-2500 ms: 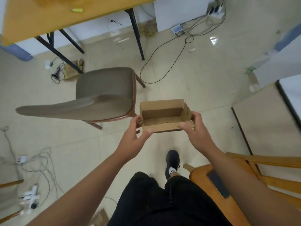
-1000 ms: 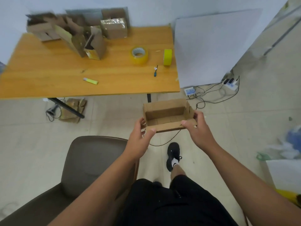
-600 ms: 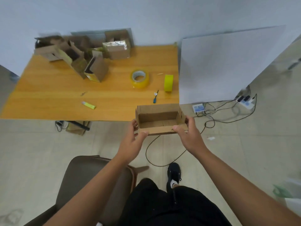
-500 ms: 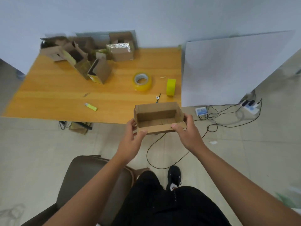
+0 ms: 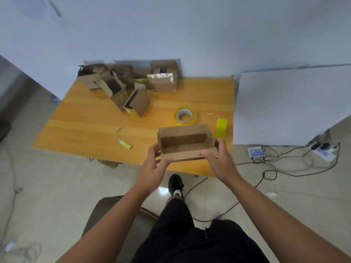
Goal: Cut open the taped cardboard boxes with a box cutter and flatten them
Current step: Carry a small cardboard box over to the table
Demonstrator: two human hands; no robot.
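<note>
I hold a small open cardboard box point(image 5: 185, 141) in the air above the near edge of the wooden table point(image 5: 91, 120). My left hand point(image 5: 153, 164) grips its left end, thumb on the front wall. My right hand point(image 5: 218, 160) grips its right end. The box's top is open and its inside is bare. A pile of opened cardboard boxes point(image 5: 121, 88) lies at the table's far side, with one box wrapped in shiny tape point(image 5: 163, 81) among them. A small yellow-green box cutter point(image 5: 124, 144) lies on the table to the left of my hands.
A roll of clear tape point(image 5: 185, 117) and a yellow-green tape roll point(image 5: 220, 128) sit on the table behind the held box. A white board point(image 5: 288, 105) leans at the right. Cables and power strips point(image 5: 321, 149) lie on the floor. A chair point(image 5: 117, 221) stands under my left arm.
My view has swung up from the floor and chair to the table. I have stepped closer, and the held box now hangs over the table's near edge. My grip on it is unchanged.
</note>
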